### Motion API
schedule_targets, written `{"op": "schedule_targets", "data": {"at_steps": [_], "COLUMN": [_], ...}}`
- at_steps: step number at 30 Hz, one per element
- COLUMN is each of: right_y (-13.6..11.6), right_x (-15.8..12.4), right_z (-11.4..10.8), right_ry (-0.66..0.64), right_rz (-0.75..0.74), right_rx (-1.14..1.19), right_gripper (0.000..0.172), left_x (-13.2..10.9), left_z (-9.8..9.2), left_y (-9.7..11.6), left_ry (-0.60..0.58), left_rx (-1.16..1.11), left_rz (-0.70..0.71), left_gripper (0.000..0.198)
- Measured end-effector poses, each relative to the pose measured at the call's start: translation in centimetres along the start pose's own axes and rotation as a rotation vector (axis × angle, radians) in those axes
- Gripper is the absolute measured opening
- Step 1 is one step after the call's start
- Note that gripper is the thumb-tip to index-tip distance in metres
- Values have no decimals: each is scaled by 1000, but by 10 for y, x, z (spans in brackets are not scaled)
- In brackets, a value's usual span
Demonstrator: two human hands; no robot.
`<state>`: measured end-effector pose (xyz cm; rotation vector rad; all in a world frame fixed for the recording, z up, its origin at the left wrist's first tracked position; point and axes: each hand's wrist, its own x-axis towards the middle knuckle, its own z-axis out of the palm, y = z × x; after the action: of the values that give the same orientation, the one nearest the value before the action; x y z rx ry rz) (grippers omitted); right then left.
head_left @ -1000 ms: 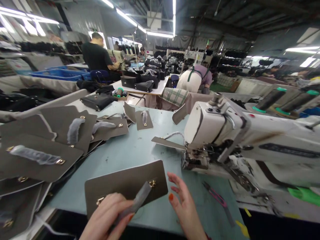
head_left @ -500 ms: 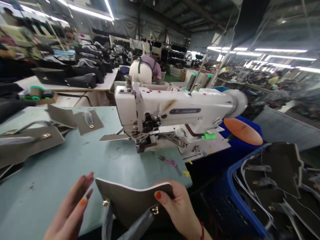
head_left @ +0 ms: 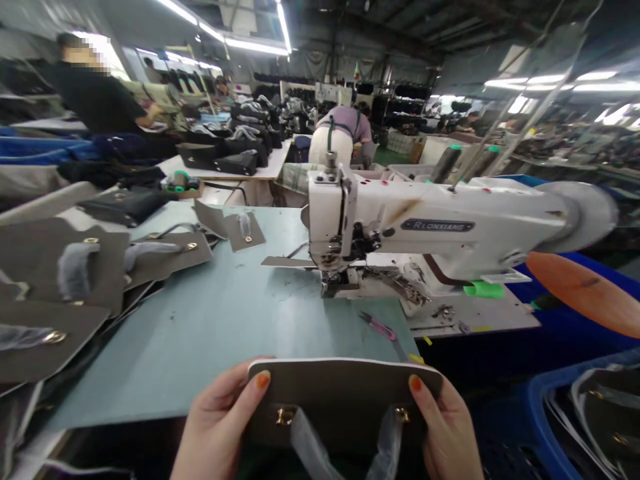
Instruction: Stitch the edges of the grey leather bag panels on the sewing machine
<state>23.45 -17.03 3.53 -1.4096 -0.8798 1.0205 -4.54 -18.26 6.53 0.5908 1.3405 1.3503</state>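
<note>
Between my two hands is a grey-brown bag panel (head_left: 345,393) with a white top edge, gold fittings and a plastic-wrapped handle (head_left: 313,443). My left hand (head_left: 225,417) grips its left end, thumb on the face. At the other end my right hand (head_left: 447,417) pinches it the same way. The panel's lower part runs out of view. Beyond it, a white sewing machine (head_left: 400,227) stands on the pale green table (head_left: 220,333). A flat piece (head_left: 290,262) lies left of the needle area. Pink thread snips (head_left: 379,325) rest in front of the machine.
More bag panels (head_left: 60,267) with wrapped handles are piled at the table's left. A blue basket (head_left: 537,400) of similar panels stands at lower right, below an orange disc (head_left: 590,290). One person (head_left: 95,93) is at far left; another (head_left: 340,130) bends over behind the machine.
My left hand, open and apart from the panel before, now holds its left end. The panel has levelled out and faces me. My view has turned to the left.
</note>
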Motion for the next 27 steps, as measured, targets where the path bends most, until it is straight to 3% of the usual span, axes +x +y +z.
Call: {"op": "schedule_targets", "data": {"at_steps": [5,9,14,18,21,25,27], "right_y": [7,5,14,17,-2,-35,-45], "right_x": [9,11,13,18,19,17,16], "right_z": [-2,0,-3,-13,-13,3,14], "right_ry": [29,51,-14,-219,-447,-598,-620], "right_rz": [199,239,231,83,-74,-181,-207], "right_rx": [196,249,232,87,-95,-168,-178], "right_gripper": [43,44,36,28,30,41,47], "left_x": [-5,-4,-2,6,19,45,58], "left_z": [7,6,2,-2,-13,-41,-54], "left_y": [6,3,-2,-1,-4,-26,-44], "left_ry": [15,28,-5,9,92,174,148], "left_rx": [97,92,26,-7,-87,-113,-40], "left_rz": [96,81,44,-35,-156,-313,-351], "left_gripper": [31,32,31,34,39,52,51]}}
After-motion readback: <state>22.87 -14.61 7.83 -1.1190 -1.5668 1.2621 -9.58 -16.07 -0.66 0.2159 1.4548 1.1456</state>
